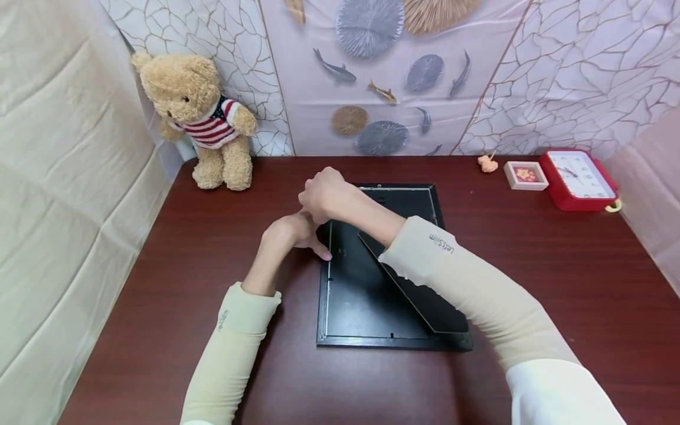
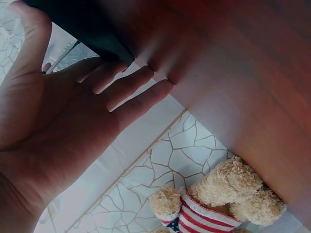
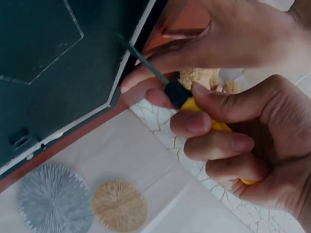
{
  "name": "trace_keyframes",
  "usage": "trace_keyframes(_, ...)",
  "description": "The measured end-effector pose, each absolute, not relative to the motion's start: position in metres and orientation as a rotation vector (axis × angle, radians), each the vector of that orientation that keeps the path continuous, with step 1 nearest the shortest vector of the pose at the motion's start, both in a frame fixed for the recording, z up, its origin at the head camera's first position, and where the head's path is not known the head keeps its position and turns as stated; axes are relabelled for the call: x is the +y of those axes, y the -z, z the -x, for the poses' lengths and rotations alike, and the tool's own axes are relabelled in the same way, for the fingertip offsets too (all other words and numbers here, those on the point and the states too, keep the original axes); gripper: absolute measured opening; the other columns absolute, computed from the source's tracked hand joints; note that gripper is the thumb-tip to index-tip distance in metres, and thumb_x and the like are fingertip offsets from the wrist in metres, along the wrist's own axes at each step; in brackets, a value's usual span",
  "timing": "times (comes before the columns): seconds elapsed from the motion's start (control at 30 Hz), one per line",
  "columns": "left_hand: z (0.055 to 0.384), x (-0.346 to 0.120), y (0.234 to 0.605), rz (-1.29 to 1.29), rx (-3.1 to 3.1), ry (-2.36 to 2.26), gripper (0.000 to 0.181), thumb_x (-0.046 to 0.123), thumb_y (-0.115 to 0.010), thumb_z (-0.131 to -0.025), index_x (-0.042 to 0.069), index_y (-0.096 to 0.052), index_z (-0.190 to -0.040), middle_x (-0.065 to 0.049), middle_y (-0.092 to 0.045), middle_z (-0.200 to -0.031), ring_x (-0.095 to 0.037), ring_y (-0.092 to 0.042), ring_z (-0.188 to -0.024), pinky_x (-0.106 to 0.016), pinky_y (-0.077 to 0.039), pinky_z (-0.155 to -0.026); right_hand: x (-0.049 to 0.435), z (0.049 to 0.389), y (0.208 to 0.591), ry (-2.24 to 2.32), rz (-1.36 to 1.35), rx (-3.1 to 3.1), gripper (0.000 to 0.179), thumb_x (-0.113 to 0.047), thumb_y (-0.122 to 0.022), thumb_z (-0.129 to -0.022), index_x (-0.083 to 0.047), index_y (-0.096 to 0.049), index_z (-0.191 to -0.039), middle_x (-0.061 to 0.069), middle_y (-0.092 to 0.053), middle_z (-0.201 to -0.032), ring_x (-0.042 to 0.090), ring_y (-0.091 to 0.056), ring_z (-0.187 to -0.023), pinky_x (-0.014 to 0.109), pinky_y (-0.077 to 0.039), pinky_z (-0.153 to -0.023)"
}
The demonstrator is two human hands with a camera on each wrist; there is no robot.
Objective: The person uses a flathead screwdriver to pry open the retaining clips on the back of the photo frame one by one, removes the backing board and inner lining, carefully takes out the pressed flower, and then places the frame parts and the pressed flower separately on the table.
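A black picture frame [image 1: 358,301] lies back side up on the table, its stand leg [image 1: 425,301] slanting across the backing. My right hand [image 1: 328,195] is over the frame's upper left side. In the right wrist view it grips a screwdriver [image 3: 180,93] with a yellow and black handle, and the shaft reaches over the frame's edge to the backing. Alongside the left edge, my left hand [image 1: 300,229] has its thumb at the border. Its fingers [image 2: 138,99] extend fairly straight with their tips at the tabletop. From the head, the screwdriver is hidden behind my right hand.
A teddy bear [image 1: 204,121] in a striped shirt sits at the table's back left corner. Along the back right are a red clock [image 1: 579,177], a small framed picture [image 1: 526,175] and a little orange-pink figure [image 1: 487,163]. A patterned cloth [image 1: 308,118] hangs behind the table.
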State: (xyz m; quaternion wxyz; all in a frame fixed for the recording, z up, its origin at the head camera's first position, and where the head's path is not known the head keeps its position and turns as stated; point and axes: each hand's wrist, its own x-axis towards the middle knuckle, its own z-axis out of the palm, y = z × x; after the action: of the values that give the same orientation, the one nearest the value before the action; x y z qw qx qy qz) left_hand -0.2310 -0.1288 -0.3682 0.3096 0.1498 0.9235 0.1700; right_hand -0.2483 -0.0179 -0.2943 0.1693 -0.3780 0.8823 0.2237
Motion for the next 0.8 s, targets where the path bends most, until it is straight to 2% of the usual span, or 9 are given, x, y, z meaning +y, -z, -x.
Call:
trace_keyframes(0.13,0.234,-0.13,0.375,-0.419,2.449,-0.462,0.123,0.039,-0.092,-0.091,0.011,-0.009,-0.178,-0.015,-0.006,-0.186,-0.033,-0.006,-0.172,-0.053,-0.027,-0.135,0.001,0.246,0.294,-0.5,0.986,2.538,0.04,-0.021,-0.062,-0.11,-0.012,-0.067,-0.149,0.013,-0.069,-0.141,0.03,-0.07,-0.118,0.048,-0.056,-0.107)
trace_keyframes(0.2,0.236,-0.134,0.385,-0.44,2.457,-0.473,0.129,0.041,-0.093,-0.09,0.014,-0.003,-0.178,-0.012,-0.004,-0.186,-0.035,-0.001,-0.172,-0.056,-0.023,-0.136,0.02,0.243,0.293,-0.406,0.944,2.574,0.038,-0.02,-0.064,-0.11,-0.01,-0.067,-0.147,0.015,-0.068,-0.141,0.033,-0.069,-0.121,0.051,-0.056,-0.106)
trace_keyframes(0.27,0.234,-0.136,0.387,-0.434,2.458,-0.488,0.13,0.041,-0.092,-0.091,0.016,0.002,-0.178,-0.009,-0.003,-0.187,-0.036,-0.001,-0.172,-0.058,-0.021,-0.136,0.044,0.238,0.292,-0.288,0.919,2.644,0.03,-0.016,-0.066,-0.108,-0.007,-0.072,-0.136,0.017,-0.071,-0.133,0.035,-0.07,-0.117,0.053,-0.058,-0.101)
trace_keyframes(0.4,0.22,-0.139,0.386,-0.481,2.502,-0.428,0.12,0.044,-0.082,-0.099,0.007,0.001,-0.177,-0.013,-0.002,-0.186,-0.041,-0.005,-0.171,-0.057,-0.021,-0.136,0.099,0.222,0.291,0.123,0.968,2.756,0.016,-0.006,-0.066,-0.107,-0.003,-0.073,-0.121,0.014,-0.076,-0.116,0.031,-0.073,-0.101,0.051,-0.06,-0.085)
trace_keyframes(0.53,0.192,-0.139,0.376,-0.497,2.548,-0.317,0.1,0.044,-0.063,-0.111,-0.002,0.0,-0.175,-0.02,0.0,-0.185,-0.045,-0.011,-0.17,-0.058,-0.024,-0.135,0.146,0.199,0.307,0.592,1.099,2.654,0.024,0.001,-0.064,-0.107,0.001,-0.068,-0.131,0.011,-0.075,-0.111,0.021,-0.065,-0.093,0.045,-0.057,-0.084)
trace_keyframes(0.67,0.166,-0.138,0.369,-0.492,2.583,-0.281,0.086,0.041,-0.048,-0.118,-0.002,0.0,-0.175,-0.019,0.0,-0.185,-0.043,-0.013,-0.17,-0.06,-0.023,-0.135,0.175,0.17,0.331,0.731,1.189,2.548,0.029,0.0,-0.071,-0.104,0.003,-0.07,-0.133,0.0,-0.065,-0.102,0.013,-0.058,-0.089,0.036,-0.054,-0.082)
trace_keyframes(0.73,0.157,-0.138,0.366,-0.502,2.593,-0.294,0.087,0.044,-0.048,-0.118,-0.001,0.001,-0.175,-0.018,0.001,-0.185,-0.041,-0.011,-0.171,-0.06,-0.02,-0.136,0.183,0.157,0.338,0.736,1.22,2.501,0.031,-0.003,-0.072,-0.105,0.002,-0.071,-0.135,-0.004,-0.061,-0.101,0.009,-0.057,-0.09,0.031,-0.053,-0.081)
trace_keyframes(0.8,0.149,-0.137,0.365,-0.529,2.593,-0.31,0.097,0.049,-0.055,-0.114,-0.001,0.003,-0.175,-0.018,0.004,-0.185,-0.039,-0.008,-0.171,-0.06,-0.017,-0.136,0.187,0.149,0.343,0.735,1.233,2.452,0.029,-0.005,-0.07,-0.106,-0.001,-0.072,-0.135,-0.006,-0.061,-0.102,0.006,-0.057,-0.09,0.028,-0.052,-0.08)
